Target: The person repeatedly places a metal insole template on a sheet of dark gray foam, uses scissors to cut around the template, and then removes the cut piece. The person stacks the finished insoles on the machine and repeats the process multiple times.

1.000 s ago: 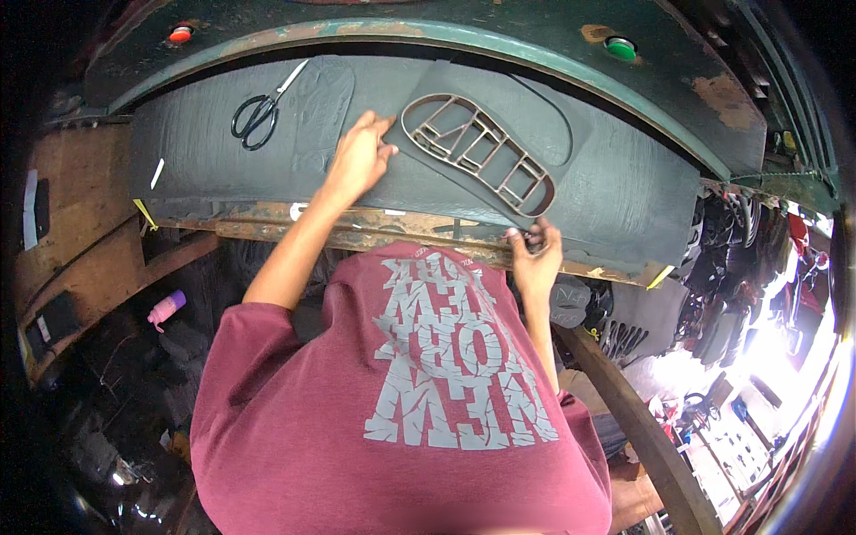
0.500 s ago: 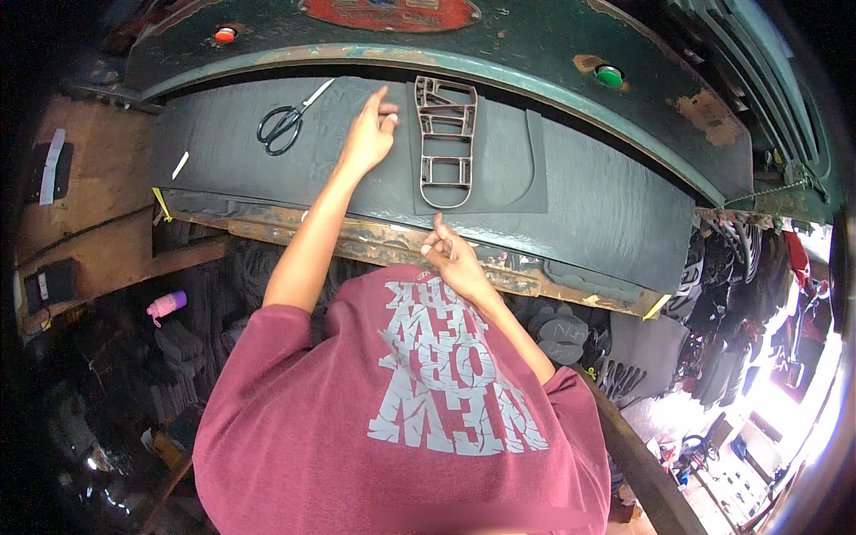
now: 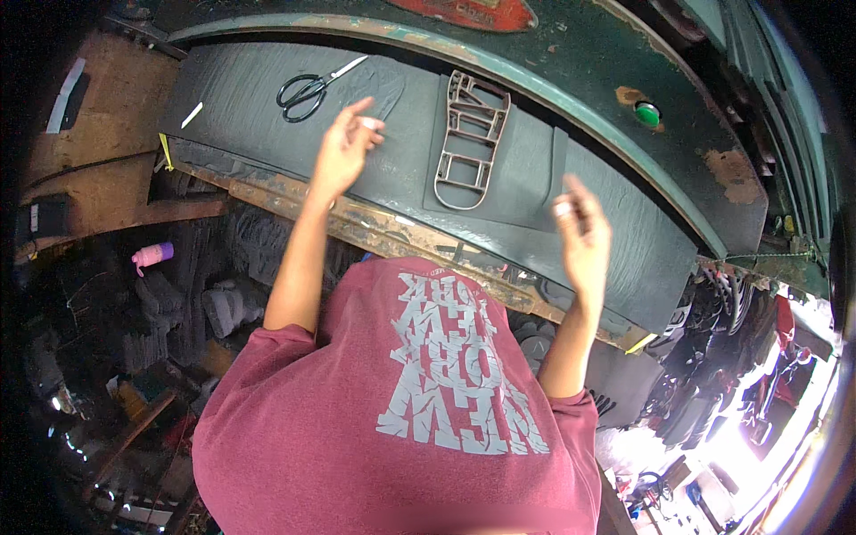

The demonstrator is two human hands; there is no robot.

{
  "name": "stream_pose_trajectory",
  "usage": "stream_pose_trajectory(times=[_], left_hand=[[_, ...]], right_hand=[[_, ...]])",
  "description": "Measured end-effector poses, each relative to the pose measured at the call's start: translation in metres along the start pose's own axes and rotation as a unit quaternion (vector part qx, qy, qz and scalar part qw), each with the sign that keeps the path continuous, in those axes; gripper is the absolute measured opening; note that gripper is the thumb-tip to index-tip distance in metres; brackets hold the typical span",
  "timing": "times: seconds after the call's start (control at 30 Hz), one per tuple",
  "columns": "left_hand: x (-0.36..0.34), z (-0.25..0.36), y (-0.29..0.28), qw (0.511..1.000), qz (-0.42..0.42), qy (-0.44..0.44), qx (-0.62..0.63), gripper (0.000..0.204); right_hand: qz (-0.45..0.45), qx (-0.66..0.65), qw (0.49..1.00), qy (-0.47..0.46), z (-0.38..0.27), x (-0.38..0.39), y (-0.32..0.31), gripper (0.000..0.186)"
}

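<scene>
A shoe-sole-shaped metal cutting die (image 3: 461, 140) lies lengthwise front to back on a dark rubber sheet (image 3: 524, 169) on the grey work board. Left of it, my left hand (image 3: 350, 143) is open, fingers loosely bent and apart, below black-handled scissors (image 3: 303, 95). A faint sole outline (image 3: 382, 85) shows beside the scissors. My right hand (image 3: 581, 227) is over the board right of the die, blurred, fingers loosely open with nothing visible in them.
A dark green machine (image 3: 687, 134) with a green button (image 3: 648, 113) spans the back. A worn wooden rail (image 3: 392, 230) runs along the board's front. A pink bottle (image 3: 152, 258) is at lower left; hanging dark pieces (image 3: 722, 357) crowd the right.
The die has turned from diagonal to front-to-back. My right hand has left its front end and moved up to the right. My left hand has also shifted, and the view has tilted.
</scene>
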State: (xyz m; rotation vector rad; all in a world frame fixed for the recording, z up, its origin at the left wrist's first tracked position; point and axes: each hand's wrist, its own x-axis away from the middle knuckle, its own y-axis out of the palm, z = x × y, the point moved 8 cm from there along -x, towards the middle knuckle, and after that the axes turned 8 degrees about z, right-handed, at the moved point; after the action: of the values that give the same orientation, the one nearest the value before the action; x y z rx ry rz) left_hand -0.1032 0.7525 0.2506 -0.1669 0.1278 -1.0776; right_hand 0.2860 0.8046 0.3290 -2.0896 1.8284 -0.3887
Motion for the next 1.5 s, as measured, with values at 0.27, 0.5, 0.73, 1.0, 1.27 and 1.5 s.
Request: stream_pose_trajectory(times=[0.27, 0.5, 0.73, 1.0, 1.27, 1.5], left_hand=[[-0.125, 0.137, -0.132, 0.801, 0.36, 0.436, -0.198, 0.034], [-0.21, 0.152, -0.172, 0.671, 0.488, 0.477, -0.29, 0.054], [-0.2, 0.14, -0.181, 0.66, 0.497, 0.502, -0.256, 0.049], [-0.181, 0.119, -0.183, 0.655, 0.518, 0.481, -0.269, 0.049], [-0.181, 0.112, -0.178, 0.65, 0.528, 0.464, -0.288, 0.047], [-0.181, 0.109, -0.178, 0.634, 0.53, 0.473, -0.305, 0.044]], right_hand=[[0.394, 0.293, 0.803, -0.337, -0.098, -0.12, -0.083, 0.084], [0.488, 0.362, 0.68, -0.41, -0.072, -0.13, -0.077, 0.099], [0.519, 0.355, 0.649, -0.429, -0.065, -0.118, -0.075, 0.091], [0.517, 0.346, 0.642, -0.447, -0.052, -0.102, -0.058, 0.087], [0.521, 0.341, 0.634, -0.458, -0.043, -0.105, -0.052, 0.085], [0.516, 0.341, 0.634, -0.464, -0.043, -0.105, -0.05, 0.084]])
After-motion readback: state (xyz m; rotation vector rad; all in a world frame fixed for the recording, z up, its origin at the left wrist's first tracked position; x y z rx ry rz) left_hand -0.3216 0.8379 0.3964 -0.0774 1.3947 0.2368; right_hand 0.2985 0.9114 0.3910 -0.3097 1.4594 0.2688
